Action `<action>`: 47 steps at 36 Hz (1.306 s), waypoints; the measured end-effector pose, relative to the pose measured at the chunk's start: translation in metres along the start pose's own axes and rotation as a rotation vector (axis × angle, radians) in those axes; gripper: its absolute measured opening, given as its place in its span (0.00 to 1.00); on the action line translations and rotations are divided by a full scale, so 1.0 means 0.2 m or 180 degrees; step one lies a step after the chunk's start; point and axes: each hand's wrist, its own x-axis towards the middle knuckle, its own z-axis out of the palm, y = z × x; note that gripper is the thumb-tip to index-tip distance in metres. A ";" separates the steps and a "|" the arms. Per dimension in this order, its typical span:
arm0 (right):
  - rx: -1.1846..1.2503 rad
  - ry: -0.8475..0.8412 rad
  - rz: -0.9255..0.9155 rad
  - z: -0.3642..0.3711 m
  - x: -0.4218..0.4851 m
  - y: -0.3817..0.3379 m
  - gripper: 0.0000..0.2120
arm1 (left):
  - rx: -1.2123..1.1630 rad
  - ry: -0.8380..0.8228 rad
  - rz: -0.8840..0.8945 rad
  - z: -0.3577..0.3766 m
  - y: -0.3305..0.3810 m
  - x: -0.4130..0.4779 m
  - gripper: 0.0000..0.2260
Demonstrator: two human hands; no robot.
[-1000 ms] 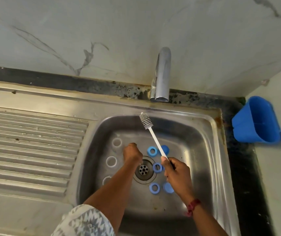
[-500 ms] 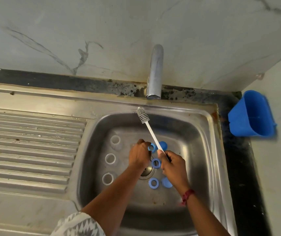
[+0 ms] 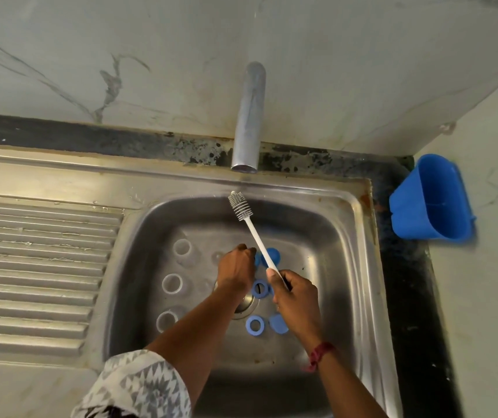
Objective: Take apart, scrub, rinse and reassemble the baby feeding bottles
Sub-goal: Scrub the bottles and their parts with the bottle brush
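Three clear bottle bodies [image 3: 171, 283] stand open-mouthed along the left of the steel sink basin [image 3: 335, 236]. Blue screw rings [image 3: 255, 324] and blue caps [image 3: 278, 323] lie around the drain [image 3: 245, 306]. My left hand [image 3: 235, 270] reaches to the far middle, its fingers curled down onto a blue ring beside a blue cap [image 3: 272, 256]; the ring is mostly hidden under the hand. My right hand [image 3: 297, 294] grips the handle of a white bottle brush [image 3: 255, 236], whose bristle head points up and away toward the tap.
The chrome tap [image 3: 249, 116] hangs over the basin's back rim, with no water running. A ribbed drainboard [image 3: 30, 267] lies to the left. A blue plastic container [image 3: 432, 197] sits on the dark counter at the right. A marble wall stands behind.
My left hand moved from near the drain forward and right onto the far blue ring. My right hand with the brush stayed about where it was.
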 end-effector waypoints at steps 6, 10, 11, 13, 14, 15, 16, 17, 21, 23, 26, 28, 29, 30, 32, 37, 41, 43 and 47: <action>-0.0006 -0.0049 -0.0009 -0.01 0.00 0.00 0.18 | -0.0073 0.0112 -0.0083 -0.02 0.00 -0.01 0.10; 0.0065 -0.0062 -0.0008 -0.02 -0.01 -0.01 0.19 | -0.0457 0.0283 -0.0355 -0.07 0.02 -0.09 0.10; 0.0074 -0.0071 -0.0017 -0.02 -0.01 -0.01 0.19 | -0.0617 0.0310 -0.0444 -0.08 0.02 -0.11 0.10; 0.0071 -0.0087 -0.0052 -0.03 -0.03 -0.04 0.19 | -0.0960 0.0398 -0.0568 -0.13 0.03 -0.16 0.11; 0.0051 -0.0082 -0.0087 -0.04 -0.04 -0.05 0.20 | -0.1132 0.0450 -0.0629 -0.17 0.03 -0.20 0.12; 0.0009 -0.0068 -0.0112 -0.05 -0.05 -0.06 0.20 | -0.1327 0.0507 -0.0679 -0.21 0.03 -0.23 0.12; -0.0050 -0.0050 -0.0136 -0.05 -0.06 -0.06 0.20 | -0.1520 0.0585 -0.0710 -0.25 0.03 -0.27 0.12; -0.0081 -0.0036 -0.0160 -0.05 -0.07 -0.07 0.20 | -0.1743 0.0671 -0.0756 -0.28 0.02 -0.31 0.12; -0.0115 -0.0015 -0.0257 -0.05 -0.13 -0.10 0.20 | -0.3691 0.0891 -0.1390 -0.44 -0.05 -0.44 0.10; -0.0092 -0.0051 -0.0362 -0.04 -0.18 -0.13 0.20 | -0.4760 0.0912 -0.1889 -0.54 -0.10 -0.49 0.11; -0.0230 -0.0101 -0.0435 -0.03 -0.26 -0.14 0.19 | -0.5865 0.0812 -0.2032 -0.67 -0.21 -0.58 0.17; -0.0355 -0.0089 -0.0507 -0.01 -0.30 -0.12 0.20 | -0.6153 0.0771 -0.1750 -0.73 -0.27 -0.64 0.20; -0.0443 -0.0083 -0.0585 -0.01 -0.32 -0.11 0.20 | -0.6179 0.0820 -0.1653 -0.77 -0.28 -0.67 0.19; -0.0515 -0.0085 -0.0663 0.00 -0.33 -0.10 0.21 | -0.6192 0.0946 -0.1619 -0.80 -0.28 -0.70 0.17; -0.0691 -0.0098 -0.0827 0.01 -0.35 -0.09 0.20 | -0.6243 0.1159 -0.1535 -0.86 -0.27 -0.76 0.12; -0.1018 0.0005 -0.1353 0.00 -0.41 -0.11 0.24 | -0.6070 0.1309 -0.1562 -0.88 -0.31 -0.84 0.14; -0.1291 0.0149 -0.1705 -0.02 -0.44 -0.18 0.22 | -0.6035 0.1491 -0.1643 -0.89 -0.33 -0.89 0.13; -0.1331 0.0305 -0.1808 -0.02 -0.45 -0.23 0.19 | -0.6017 0.1513 -0.1655 -0.90 -0.33 -0.90 0.13; -0.1352 0.0910 -0.2226 -0.01 -0.43 -0.27 0.17 | -0.6004 0.1503 -0.1691 -0.92 -0.30 -0.91 0.13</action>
